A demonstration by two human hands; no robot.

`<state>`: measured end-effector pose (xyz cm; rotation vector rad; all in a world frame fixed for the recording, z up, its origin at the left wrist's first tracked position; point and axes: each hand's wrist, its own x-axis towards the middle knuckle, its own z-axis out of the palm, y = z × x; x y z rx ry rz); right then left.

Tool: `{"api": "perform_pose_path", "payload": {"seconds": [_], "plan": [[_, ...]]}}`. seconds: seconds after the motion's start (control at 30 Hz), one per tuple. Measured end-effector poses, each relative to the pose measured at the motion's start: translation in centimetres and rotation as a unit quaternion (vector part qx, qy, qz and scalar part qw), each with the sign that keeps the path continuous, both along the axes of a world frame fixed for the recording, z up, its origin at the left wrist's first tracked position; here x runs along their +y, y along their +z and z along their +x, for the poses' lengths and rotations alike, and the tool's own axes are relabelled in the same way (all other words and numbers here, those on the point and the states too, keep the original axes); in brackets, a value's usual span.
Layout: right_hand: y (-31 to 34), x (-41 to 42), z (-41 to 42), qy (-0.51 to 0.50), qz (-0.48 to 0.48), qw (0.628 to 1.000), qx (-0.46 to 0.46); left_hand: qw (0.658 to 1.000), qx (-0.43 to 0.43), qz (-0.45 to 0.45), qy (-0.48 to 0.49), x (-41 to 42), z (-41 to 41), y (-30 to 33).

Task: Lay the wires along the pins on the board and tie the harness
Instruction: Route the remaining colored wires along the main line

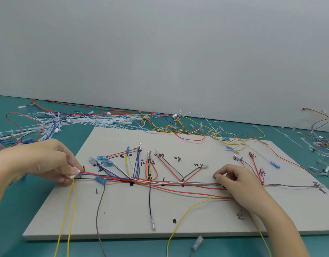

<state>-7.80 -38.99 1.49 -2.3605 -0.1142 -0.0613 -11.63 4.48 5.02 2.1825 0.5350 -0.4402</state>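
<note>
A pale grey board (178, 216) lies on a teal table (9, 243), marked with handwritten black characters and studded with short dark pins (83, 167). Along its middle runs a bundle of wires (178, 183), red, white, grey, blue and black, with branches fanning up toward the far edge: blue and white strands rise to a blue terminal (128, 148) and a bare metal terminal (140, 144), a red loop (151, 170) hangs around a pin, and a red and grey V (182, 175) spreads to either side. The left hand (43, 160) sits at the board's left edge, thumb and fingers pinched closed on a white connector (74, 173) from which the bundle starts, just beside a pin. The right hand (239, 182) rests on the board further along, fingers curled down and fingertips (216, 176) pressing the bundle against the surface; whether it actually grasps any strand cannot be told. Yellow wires (71, 210) drop from the connector over the near edge, another yellow strand (187, 210) curves out from under the right hand, and a black wire (150, 201) with a clear terminal lies toward the near edge. Behind the board, loose wires (187, 127) and a heap of white cable ties (82, 120) litter the table against a white wall (160, 52)
</note>
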Motion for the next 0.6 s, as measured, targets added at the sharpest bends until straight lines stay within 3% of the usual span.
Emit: {"api": "perform_pose_path", "payload": {"seconds": [0.6], "plan": [[0.1,0.0,0.0,0.0,-0.005,1.0,-0.003,0.997,-0.03,0.059,0.033,-1.2,0.0,-0.1]]}}
